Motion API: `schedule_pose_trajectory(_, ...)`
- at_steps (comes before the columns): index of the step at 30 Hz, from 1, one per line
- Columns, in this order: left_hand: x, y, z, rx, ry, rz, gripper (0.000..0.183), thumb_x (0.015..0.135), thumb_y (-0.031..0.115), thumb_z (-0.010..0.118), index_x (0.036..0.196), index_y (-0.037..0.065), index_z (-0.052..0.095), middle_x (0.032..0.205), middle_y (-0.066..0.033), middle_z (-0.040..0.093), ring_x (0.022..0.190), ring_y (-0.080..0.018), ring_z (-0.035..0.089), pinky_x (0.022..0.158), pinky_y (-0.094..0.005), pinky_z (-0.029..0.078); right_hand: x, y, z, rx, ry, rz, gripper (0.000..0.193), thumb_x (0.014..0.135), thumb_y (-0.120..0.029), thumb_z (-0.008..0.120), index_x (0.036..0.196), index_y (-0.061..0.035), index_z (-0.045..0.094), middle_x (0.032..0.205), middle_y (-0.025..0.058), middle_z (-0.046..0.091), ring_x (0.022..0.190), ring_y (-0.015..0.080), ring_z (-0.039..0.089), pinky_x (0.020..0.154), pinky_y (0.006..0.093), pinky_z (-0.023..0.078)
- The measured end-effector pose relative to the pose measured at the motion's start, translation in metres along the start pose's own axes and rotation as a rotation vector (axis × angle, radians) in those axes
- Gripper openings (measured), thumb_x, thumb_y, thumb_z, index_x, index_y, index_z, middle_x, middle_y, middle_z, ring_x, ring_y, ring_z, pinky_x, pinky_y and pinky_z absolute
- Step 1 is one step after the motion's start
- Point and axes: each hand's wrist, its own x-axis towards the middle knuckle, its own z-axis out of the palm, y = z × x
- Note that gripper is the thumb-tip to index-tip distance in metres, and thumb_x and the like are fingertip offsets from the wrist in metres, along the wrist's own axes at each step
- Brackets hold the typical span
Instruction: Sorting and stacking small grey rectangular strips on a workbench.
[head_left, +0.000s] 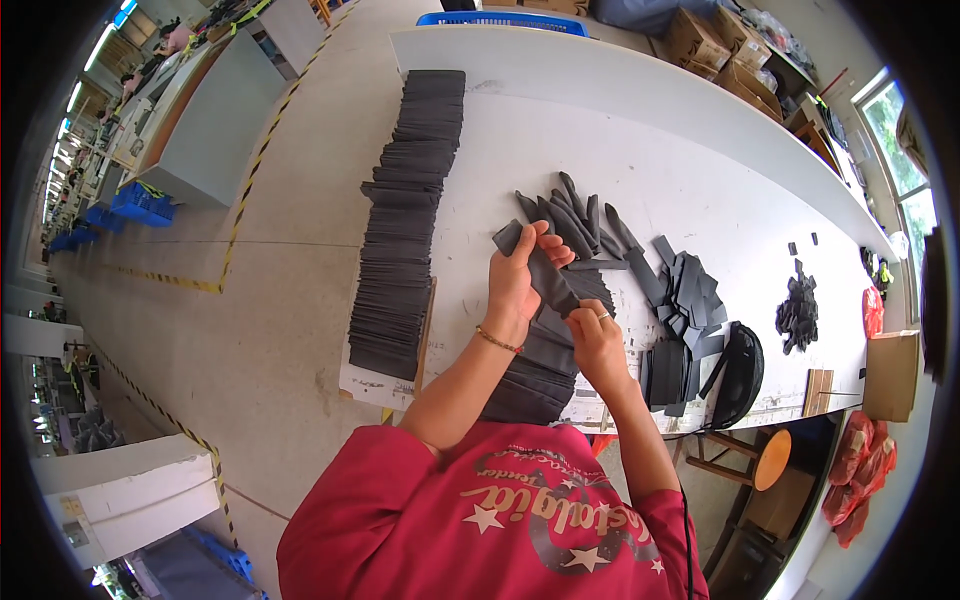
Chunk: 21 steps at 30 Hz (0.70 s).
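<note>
My left hand [513,280] grips the upper part of a dark grey fabric piece [550,282], thumb on one side and fingers on the other. Lower down, my right hand [598,345] pinches the other end. The piece slants between both hands above a stack of similar dark pieces [530,385] at the table's near edge. Beyond my hands lies a loose heap of narrow folded dark pieces [572,218]. A long row of tightly packed dark pieces [395,250] runs along the table's left side. To the right are scattered flat dark strips [690,295].
A black zippered pouch [738,375] stands near the front edge, with small dark scraps [798,312] farther right. A white raised board [640,90] borders the table's far side. A wooden stool [770,458], a cardboard box [892,375] and red bags [860,465] are at right.
</note>
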Motion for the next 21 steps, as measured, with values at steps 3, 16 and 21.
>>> schedule_pose_trajectory(3,0.000,0.001,0.002,0.006,-0.015,0.002,0.029,0.096,0.027,0.060,0.106,0.000,0.061,0.087,-0.0121,0.066,0.076,-0.0244,0.066,0.076,-0.0428,0.057,0.001,-0.002,0.000,0.030,0.048,0.011,0.014,0.081,0.005,0.064,0.090,-0.0009,0.055,0.090,0.0165,0.059,0.073,0.0386,0.060,0.061,0.0426,0.049)
schedule_pose_trajectory(16,-0.006,-0.015,-0.002,-0.066,0.023,0.042,0.031,0.097,0.029,0.058,0.108,0.000,0.060,0.085,-0.0103,0.066,0.074,-0.0211,0.065,0.077,-0.0405,0.057,0.016,0.003,0.001,0.027,0.005,-0.033,0.017,0.078,0.005,0.066,0.089,-0.0001,0.054,0.090,0.0161,0.059,0.074,0.0370,0.061,0.063,0.0426,0.051)
schedule_pose_trajectory(21,-0.004,-0.016,-0.005,-0.074,0.038,0.044,0.031,0.099,0.028,0.053,0.110,0.000,0.058,0.085,-0.0109,0.066,0.075,-0.0220,0.065,0.078,-0.0420,0.056,0.019,0.006,0.001,0.039,-0.021,-0.038,0.016,0.078,0.005,0.066,0.088,0.0003,0.055,0.091,0.0162,0.059,0.075,0.0379,0.061,0.063,0.0430,0.051)
